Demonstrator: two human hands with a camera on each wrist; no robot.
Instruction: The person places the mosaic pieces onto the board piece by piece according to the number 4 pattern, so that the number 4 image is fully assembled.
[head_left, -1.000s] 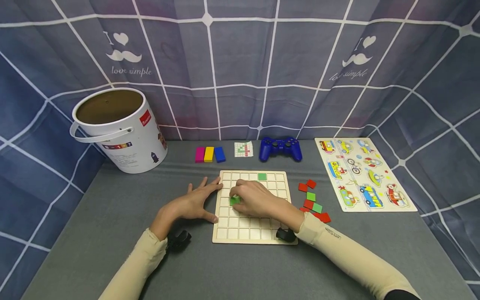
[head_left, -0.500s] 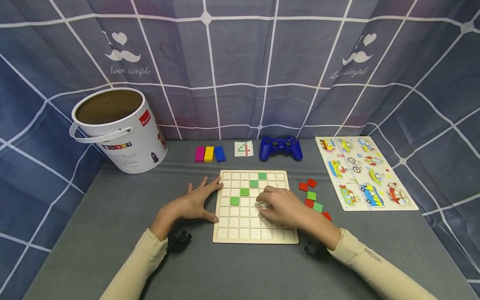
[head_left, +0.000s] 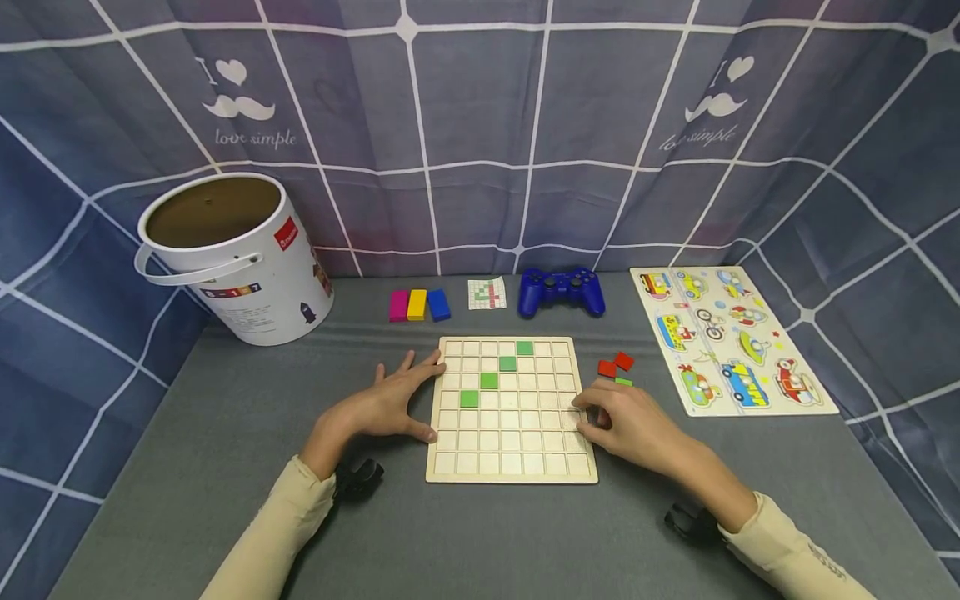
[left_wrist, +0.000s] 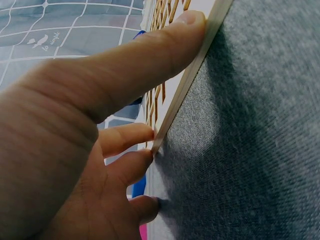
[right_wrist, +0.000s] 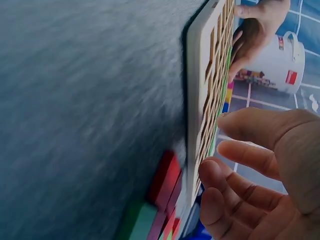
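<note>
A wooden grid board (head_left: 510,462) lies flat on the grey table, with several green square tiles in its cells, among them one green tile (head_left: 489,381) in a slanting row. My left hand (head_left: 382,408) rests on the board's left edge, thumb and fingers spread along it; the left wrist view shows the thumb (left_wrist: 185,37) laid on the rim. Over the board's right edge hovers my right hand (head_left: 637,425), fingers loosely bent. The right wrist view shows nothing between its thumb and fingertips. Loose red tiles (head_left: 607,368) lie just beyond it, others being hidden under the hand.
Behind the board are magenta, yellow and blue blocks (head_left: 417,305), a small printed pattern card (head_left: 487,293) and a blue game controller (head_left: 561,292). A white bucket (head_left: 262,308) stands at the back left. A vehicle picture puzzle (head_left: 720,354) lies at the right.
My right hand has moved right from the board's middle to its right edge, uncovering the row of green tiles and leaving the last one in a cell. The left hand stays put.
</note>
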